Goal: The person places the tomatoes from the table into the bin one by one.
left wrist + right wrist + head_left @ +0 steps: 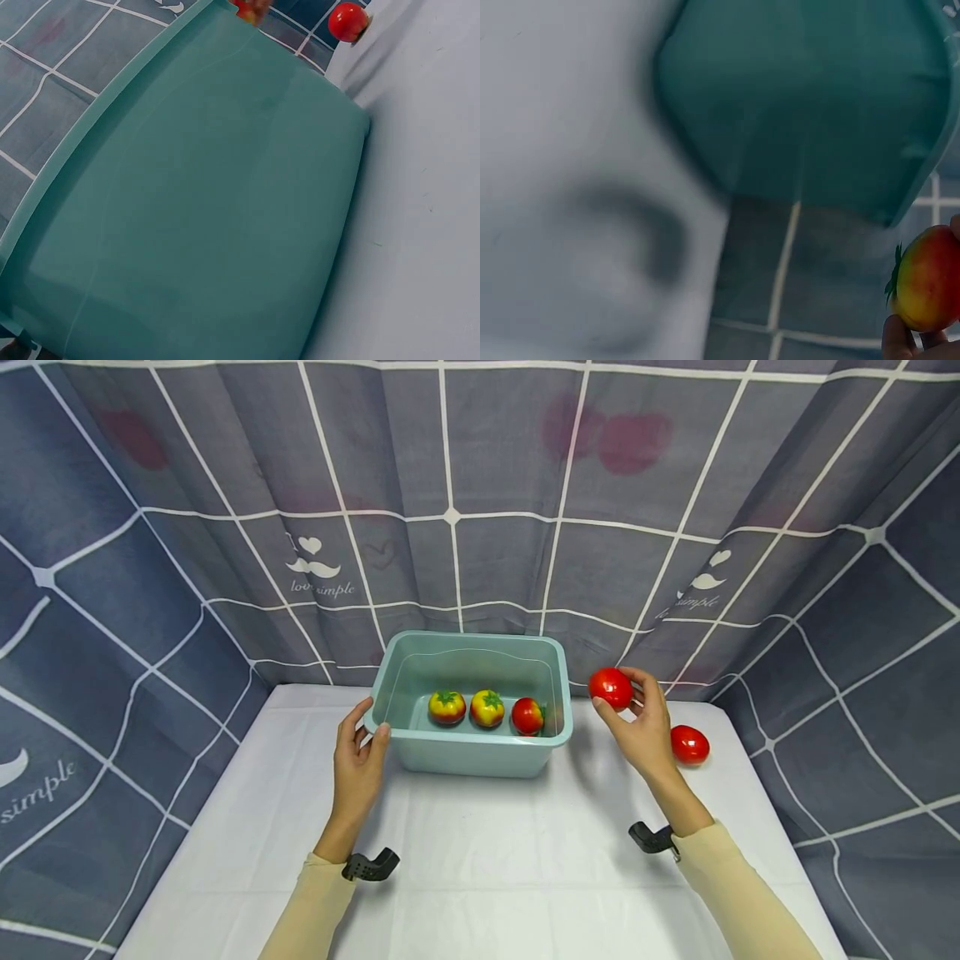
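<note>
A pale green plastic bin [480,756] stands at the back of the white table. At its left front corner my left hand [358,768] holds the rim between thumb and fingers. Inside the bin sit two yellow-and-red tomatoes with green leafy tops, the left tomato [447,708] and the middle tomato [487,708], plus a redder tomato [528,717] on the right. My right hand [641,727] grips another tomato [611,688] in the air, just right of the bin. In the right wrist view this held tomato [930,281] shows yellow patches and green leaves.
One more red tomato [689,745] lies on the white table [480,852], right of my right wrist. Grey-blue checked curtains [495,560] hang close behind the bin and along both sides of the table.
</note>
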`<state>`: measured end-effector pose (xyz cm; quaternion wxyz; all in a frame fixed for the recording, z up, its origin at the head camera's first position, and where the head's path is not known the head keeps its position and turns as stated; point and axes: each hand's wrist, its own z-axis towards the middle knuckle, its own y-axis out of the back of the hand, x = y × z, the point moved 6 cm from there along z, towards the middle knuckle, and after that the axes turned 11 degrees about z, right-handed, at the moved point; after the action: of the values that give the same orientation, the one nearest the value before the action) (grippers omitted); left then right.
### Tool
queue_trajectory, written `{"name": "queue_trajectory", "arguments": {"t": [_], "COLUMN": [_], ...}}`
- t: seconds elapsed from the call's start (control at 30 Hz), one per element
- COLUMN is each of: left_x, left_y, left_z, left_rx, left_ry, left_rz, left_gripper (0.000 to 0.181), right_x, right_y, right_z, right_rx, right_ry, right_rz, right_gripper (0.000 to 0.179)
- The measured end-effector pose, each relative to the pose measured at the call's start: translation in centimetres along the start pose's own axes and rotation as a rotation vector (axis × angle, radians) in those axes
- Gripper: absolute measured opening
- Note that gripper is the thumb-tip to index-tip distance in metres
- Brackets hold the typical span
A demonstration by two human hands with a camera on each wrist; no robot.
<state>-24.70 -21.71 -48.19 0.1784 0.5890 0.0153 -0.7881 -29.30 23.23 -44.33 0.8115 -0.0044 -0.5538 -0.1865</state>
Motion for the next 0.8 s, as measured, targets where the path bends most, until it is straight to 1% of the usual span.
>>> {"name": "queue_trajectory", "arguments": {"t": [0.17,0.3,0.4,0.5,0.67,0.8], "left_x": [0.0,0.1,0.0,0.0,0.0,0.0], "left_y": [0.0,0.0,0.1,0.1,0.2,0.2], "left_z": [0.0,0.0,0.0,0.0,0.0,0.0], "left_rx": [-0.003,-0.005,-0.006,-0.004,-0.003,-0.003], "left_ry": [-0.001,-0.007,-0.008,-0.007,0.003,0.002], "left_rz": [-0.002,0.001,0.006,0.002,-0.010,-0.018], "left_gripper": [0.056,0.057,0.057,0.057,0.056,0.056], "right_x": [2.7,4.2,5.3,6.3,7.6,8.1], "right_y": [-1.5,-2.8,-4.0,-5.5,-8.7,-11.1], "right_z": [0.2,0.4,0.4,0.4,0.2,0.0], "right_rx": [0.047,0.104,0.156,0.224,0.354,0.430], "right_ry": [0.059,0.094,0.116,0.130,0.156,0.169], "right_rz": [0.068,0.079,0.056,0.040,-0.008,-0.063], "right_gripper": [0.066,0.067,0.068,0.068,0.068,0.066]}}
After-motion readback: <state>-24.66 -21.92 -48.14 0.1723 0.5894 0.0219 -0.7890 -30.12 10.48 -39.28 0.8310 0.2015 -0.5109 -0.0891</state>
